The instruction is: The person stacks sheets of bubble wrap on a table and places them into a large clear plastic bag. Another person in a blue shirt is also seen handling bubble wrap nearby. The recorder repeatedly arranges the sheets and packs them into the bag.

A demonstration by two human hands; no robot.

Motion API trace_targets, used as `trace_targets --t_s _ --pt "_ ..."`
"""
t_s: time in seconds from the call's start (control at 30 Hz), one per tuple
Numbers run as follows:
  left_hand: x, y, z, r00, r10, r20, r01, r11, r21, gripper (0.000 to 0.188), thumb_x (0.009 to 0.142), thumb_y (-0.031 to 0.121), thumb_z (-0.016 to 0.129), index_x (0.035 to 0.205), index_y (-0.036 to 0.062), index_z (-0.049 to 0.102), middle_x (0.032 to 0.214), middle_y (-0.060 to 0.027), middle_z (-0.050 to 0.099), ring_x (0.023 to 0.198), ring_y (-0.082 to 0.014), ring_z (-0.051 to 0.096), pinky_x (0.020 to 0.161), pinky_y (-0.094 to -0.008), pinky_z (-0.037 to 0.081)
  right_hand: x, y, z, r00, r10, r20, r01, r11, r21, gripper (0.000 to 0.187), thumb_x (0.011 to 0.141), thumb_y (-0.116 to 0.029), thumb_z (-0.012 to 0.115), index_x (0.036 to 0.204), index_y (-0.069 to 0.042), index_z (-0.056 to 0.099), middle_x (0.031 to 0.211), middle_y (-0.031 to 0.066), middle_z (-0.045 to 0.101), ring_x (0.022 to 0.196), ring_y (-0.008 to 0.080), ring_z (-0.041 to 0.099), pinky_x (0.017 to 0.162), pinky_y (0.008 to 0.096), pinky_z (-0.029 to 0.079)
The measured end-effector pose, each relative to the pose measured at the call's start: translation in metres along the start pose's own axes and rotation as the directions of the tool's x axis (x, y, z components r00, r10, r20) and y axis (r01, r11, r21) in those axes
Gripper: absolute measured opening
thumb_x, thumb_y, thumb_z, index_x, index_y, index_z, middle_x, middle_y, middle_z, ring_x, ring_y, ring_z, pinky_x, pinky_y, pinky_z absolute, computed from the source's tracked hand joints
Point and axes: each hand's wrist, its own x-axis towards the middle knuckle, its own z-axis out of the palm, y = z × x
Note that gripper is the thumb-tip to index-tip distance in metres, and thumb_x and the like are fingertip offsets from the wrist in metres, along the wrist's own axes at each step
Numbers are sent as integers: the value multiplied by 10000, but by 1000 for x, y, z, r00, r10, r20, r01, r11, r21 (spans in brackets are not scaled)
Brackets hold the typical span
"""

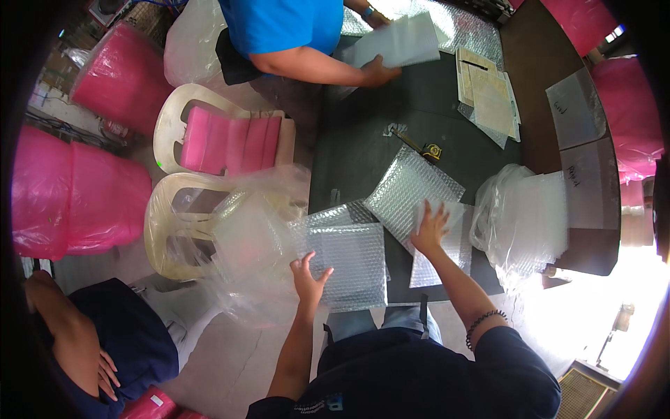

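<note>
My left hand [310, 278] is at the left edge of a clear bubble-wrap sheet [356, 262], its thumb and fingers spread apart. That sheet lies at the near left of the dark table and partly covers another bubble-wrap piece [342, 214]. My right hand [430, 229] rests with fingers spread on a clear bubble-wrap piece [455, 244]. Just beyond it lies a larger bubble-wrap piece [412, 185], turned at an angle. Both hands are open; whether the left one touches its sheet, I cannot tell.
Across the dark table [426, 112], a co-worker in blue [286, 24] holds translucent sheets [401, 43]. A tape measure [431, 151], a clipboard with papers [488, 94] and a bagged stack of clear sheets [534, 216] lie around. Plastic chairs [164, 129] stand left; another person [115, 335] is lower left.
</note>
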Motion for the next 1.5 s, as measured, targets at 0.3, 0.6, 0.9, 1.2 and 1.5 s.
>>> trace_targets --t_s 0.3,0.6,0.9,1.2,1.5 --pt "-12 -27 69 983 122 139 -33 855 -518 507 707 216 732 1122 42 498 1087 -174 496 1021 -290 497 890 -379 384 -93 -79 90 927 -191 324 2 865 502 874 821 -426 553 1404 -5 56 1339 438 -64 1219 634 -51 1008 604 196" --pt "-1 -5 26 991 88 105 -64 975 -214 517 780 206 666 1237 96 450 1117 -191 414 1047 -322 423 943 -397 322 12 9 27 977 -213 8 204 921 -331 680 831 -289 542 1391 -74 222 1410 236 233 1261 442 277 994 482 323" --pt "14 -14 23 972 -29 234 130 893 -431 405 876 349 536 1202 110 530 1089 -143 479 1016 -263 434 923 -375 325 -37 6 -122 976 -216 -33 46 54 997 175 909 -54 423 1070 -20 483 720 59 562 660 143 578 580 252 489" --pt "21 4 34 999 14 52 -1 970 -243 653 653 244 783 1197 63 472 1201 -160 444 1139 -308 407 966 -397 315 32 63 54 855 295 -427 -167 936 312 806 639 -385 772 1237 -15 379 1112 213 476 1049 334 471 845 451 423" --pt "14 3 38 986 48 160 -8 970 -245 569 701 138 702 1219 107 466 1215 -142 453 1053 -283 419 948 -382 316 53 106 36 921 277 274 -272 -48 961 309 778 -263 676 909 -4 568 782 112 587 858 226 574 706 345 483"
